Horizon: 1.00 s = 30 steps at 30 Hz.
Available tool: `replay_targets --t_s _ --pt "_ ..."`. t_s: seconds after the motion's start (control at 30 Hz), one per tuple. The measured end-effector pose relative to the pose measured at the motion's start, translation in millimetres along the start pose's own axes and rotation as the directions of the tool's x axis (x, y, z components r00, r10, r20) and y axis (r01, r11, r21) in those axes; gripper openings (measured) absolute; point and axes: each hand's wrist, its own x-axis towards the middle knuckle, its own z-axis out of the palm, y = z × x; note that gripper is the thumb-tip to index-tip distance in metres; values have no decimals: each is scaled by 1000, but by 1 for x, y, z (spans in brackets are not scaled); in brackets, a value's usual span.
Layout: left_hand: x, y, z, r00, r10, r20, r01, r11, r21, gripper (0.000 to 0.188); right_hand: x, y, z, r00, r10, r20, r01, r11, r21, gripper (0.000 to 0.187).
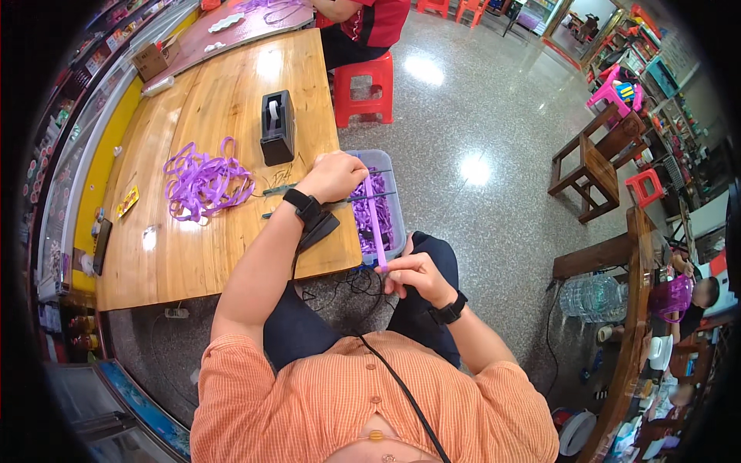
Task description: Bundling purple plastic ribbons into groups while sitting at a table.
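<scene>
A flat purple ribbon [376, 220] is stretched between my hands beyond the table's right edge. My left hand [336, 177] pinches its far end. Closer to my body, my right hand [417, 276] grips the near end, the strip coming out between thumb and fingers. Below the ribbon stands a translucent plastic bin [386, 160] with many short purple ribbon pieces [361, 220] in it. Thin dark rods [384, 196] jut from the table over the bin. By my left wrist lies a black object [318, 231], partly hidden by the arm.
On the wooden table [185, 270] are a tangled heap of purple ribbon [202, 185], a black tape dispenser [278, 139] and a small yellow packet [128, 201]. Another person [378, 23] sits on a red stool [364, 89] at the far end. Black cables [351, 285] hang below the table.
</scene>
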Motion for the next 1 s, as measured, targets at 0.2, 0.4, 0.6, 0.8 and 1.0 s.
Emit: replay_targets --t_s 0.2,0.4,0.6,0.8,1.0 --pt "1 1 -2 999 -29 42 28 1000 12 29 24 -84 -3 994 -110 14 111 984 -142 28" --pt "-5 7 -13 989 -136 -50 114 942 -315 30 130 -134 -21 876 -470 -113 377 810 -449 33" --pt "-4 -8 -11 970 -212 -122 127 864 -488 31 192 -98 -52 943 -180 -279 83 942 -325 38" --pt "-3 -9 -9 966 -222 -131 138 874 -466 31 203 -80 -56 933 -119 -339 14 955 -296 39" --pt "-7 -1 -9 970 -188 -152 113 908 -403 28 201 -78 -51 930 -41 -367 -58 966 -254 41"
